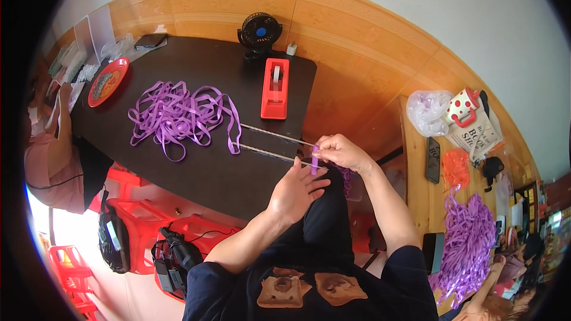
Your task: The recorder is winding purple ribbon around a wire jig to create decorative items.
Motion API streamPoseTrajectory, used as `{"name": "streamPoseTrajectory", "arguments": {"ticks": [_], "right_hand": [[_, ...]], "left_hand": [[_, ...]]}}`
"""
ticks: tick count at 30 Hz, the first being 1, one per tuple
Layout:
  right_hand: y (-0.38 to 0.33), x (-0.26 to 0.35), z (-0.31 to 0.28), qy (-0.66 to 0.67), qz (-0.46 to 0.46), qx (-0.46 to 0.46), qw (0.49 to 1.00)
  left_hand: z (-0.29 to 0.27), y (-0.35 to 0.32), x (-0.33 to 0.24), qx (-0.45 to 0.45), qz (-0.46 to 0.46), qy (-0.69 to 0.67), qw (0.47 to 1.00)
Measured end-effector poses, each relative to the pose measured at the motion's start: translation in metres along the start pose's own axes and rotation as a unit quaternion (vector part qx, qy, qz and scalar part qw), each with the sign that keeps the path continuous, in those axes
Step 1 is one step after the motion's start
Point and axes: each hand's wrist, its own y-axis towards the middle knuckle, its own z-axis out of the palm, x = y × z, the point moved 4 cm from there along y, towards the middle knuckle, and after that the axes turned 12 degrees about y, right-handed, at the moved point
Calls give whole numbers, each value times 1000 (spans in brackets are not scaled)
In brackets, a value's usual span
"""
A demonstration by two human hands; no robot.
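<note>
Two thin, twisted-looking metal rods [270, 133] run side by side over the dark table, from the tangled heap of purple ribbon [172, 113] toward my hands. A strand of the ribbon hangs by the rods' far ends. At the near ends, a short length of purple ribbon [314, 160] crosses both rods. My right hand [342, 153] pinches this ribbon between thumb and fingers. Just below, my left hand [297, 189] lies palm up with its fingers apart, its fingertips close to the lower rod and the ribbon. Whether they touch cannot be made out.
A red tape dispenser [274, 98] and a black fan [260, 32] stand toward the back. A red plate [110, 83] lies left, near a seated person [56, 166]. On the wooden bench at right are a phone [433, 159] and a purple ribbon pile [467, 238]. Red stools [134, 220] stand below.
</note>
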Motion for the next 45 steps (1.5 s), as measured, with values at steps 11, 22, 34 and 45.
{"name": "streamPoseTrajectory", "arguments": {"ticks": [11, 22, 34, 45], "right_hand": [[3, 8, 10, -200, 88, -160, 963], [-22, 33, 44, -488, 1, -302, 819], [-39, -46, 26, 337, -100, -274, 895], [-35, -68, 39, 530, -110, -210, 814]], "left_hand": [[-2, -2, 0, 0, -5, -3, 1000], [0, -1, 0, 3, -12, -25, 1000], [1, -2, -1, -11, -12, -17, 1000], [4, -2, -1, -7, -10, -23, 1000]]}}
